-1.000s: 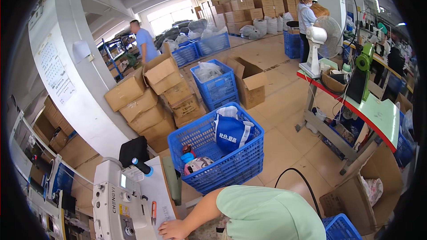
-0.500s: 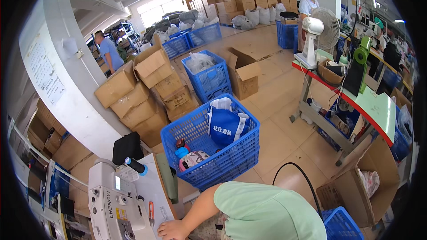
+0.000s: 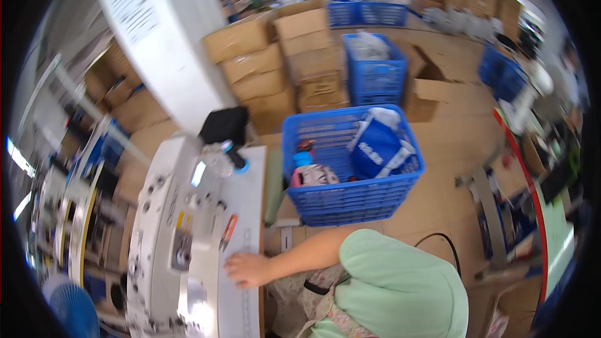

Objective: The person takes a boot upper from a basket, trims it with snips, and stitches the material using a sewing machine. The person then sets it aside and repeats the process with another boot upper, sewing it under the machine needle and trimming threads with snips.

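Note:
My right hand (image 3: 247,270) lies palm down on the white table (image 3: 250,200) of a sewing machine (image 3: 166,213), its fingers loosely spread and nothing visible in them. The bare forearm leads back to a light green sleeve. Just beyond the fingertips is a pair of orange-handled thread snips (image 3: 229,231). Farther back on the table stands a dark cylinder with light blue ends (image 3: 235,158). The white machine body is left of the hand, its small screen lit. My left hand is out of view.
Beyond my arm stands a blue plastic crate (image 3: 350,203) holding a blue-and-white bag (image 3: 379,147) and a pink patterned item (image 3: 316,175). Stacked cartons (image 3: 250,69) stand by a white pillar (image 3: 169,44). At right is a red-edged green table (image 3: 560,256).
The view has swung left, so the crate, cartons and pillar appear farther right. More of the machine and my apron shows. My right hand stays resting on the table.

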Motion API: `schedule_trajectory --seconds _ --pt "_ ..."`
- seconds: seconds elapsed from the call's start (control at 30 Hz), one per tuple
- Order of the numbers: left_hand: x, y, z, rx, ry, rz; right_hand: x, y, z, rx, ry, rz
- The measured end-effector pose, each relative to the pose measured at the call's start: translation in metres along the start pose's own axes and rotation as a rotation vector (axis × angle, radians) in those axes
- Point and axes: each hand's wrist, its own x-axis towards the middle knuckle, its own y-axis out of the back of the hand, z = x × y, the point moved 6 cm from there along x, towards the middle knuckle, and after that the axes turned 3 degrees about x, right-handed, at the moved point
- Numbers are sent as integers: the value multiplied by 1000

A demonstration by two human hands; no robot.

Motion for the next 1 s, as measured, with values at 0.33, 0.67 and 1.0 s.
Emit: schedule_trajectory --seconds 0.33,0.67,1.0 --pt "-9 -19 -28 60 221 -154 26 13 -8 9 -19 -106" --pt "-11 -6 -19 59 267 -125 48 -40 -77 670 -183 -520" --pt "-13 -4 -19 38 244 -78 31 -70 -79 735 -241 -518"
